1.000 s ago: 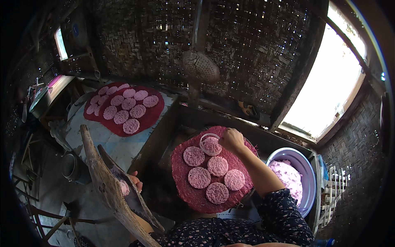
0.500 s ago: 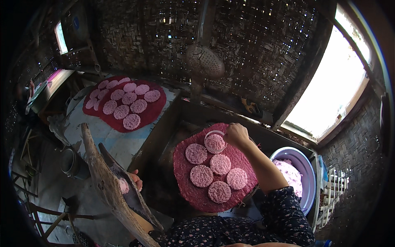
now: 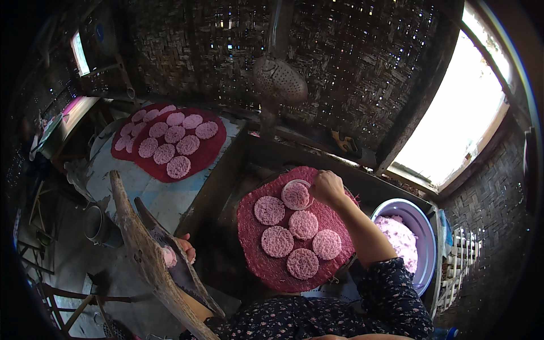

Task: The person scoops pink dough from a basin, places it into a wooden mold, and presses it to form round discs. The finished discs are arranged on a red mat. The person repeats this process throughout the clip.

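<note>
The right hand's (image 3: 327, 187) fingers bunch at the ring's (image 3: 283, 195) right edge; I can't tell whether they clamp it. Pink strands inside partly fill it; five discs (image 3: 303, 224) lie formed, nearer on the mat (image 3: 255, 260). Dough (image 3: 399, 238) remains, right. Wood (image 3: 137, 241) hides the left hand's (image 3: 186, 248) grip.

The discs (image 3: 277, 241) are pale pink, the mat (image 3: 328, 215) crimson, the basin (image 3: 426, 243) lavender, the person's dark sleeve (image 3: 391, 289) sprigged with tiny pink flowers
</note>
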Tool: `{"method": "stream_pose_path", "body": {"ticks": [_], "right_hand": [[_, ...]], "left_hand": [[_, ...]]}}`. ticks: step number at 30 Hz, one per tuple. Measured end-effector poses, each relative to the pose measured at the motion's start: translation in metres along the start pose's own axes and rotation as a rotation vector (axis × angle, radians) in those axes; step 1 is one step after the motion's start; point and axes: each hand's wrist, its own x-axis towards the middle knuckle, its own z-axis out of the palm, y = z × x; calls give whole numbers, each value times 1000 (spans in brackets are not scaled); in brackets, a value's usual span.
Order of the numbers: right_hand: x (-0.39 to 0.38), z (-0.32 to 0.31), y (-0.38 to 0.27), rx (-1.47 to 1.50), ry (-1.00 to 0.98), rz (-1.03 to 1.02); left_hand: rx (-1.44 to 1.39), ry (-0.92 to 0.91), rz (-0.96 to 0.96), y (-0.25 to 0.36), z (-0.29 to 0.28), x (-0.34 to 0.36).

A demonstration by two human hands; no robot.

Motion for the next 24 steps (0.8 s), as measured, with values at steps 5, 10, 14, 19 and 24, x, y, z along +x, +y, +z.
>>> {"method": "stream_pose_path", "body": {"ticks": [5, 10, 14, 19, 24], "right_hand": [[-1, 0, 4, 57, 162, -7], [0, -1, -2, 97, 46, 25], [0, -4, -6, 58, -29, 38], [-22, -19, 22, 117, 195, 18], [-56, -16, 53, 4, 166, 43]], "left_hand": [[98, -17, -77, 6, -52, -20], [70, -27, -71, 7, -65, -21], [41, -78, -64, 5, -49, -17], [78, -50, -90, 2, -28, -17], [115, 70, 187, -18, 18, -7]]}}
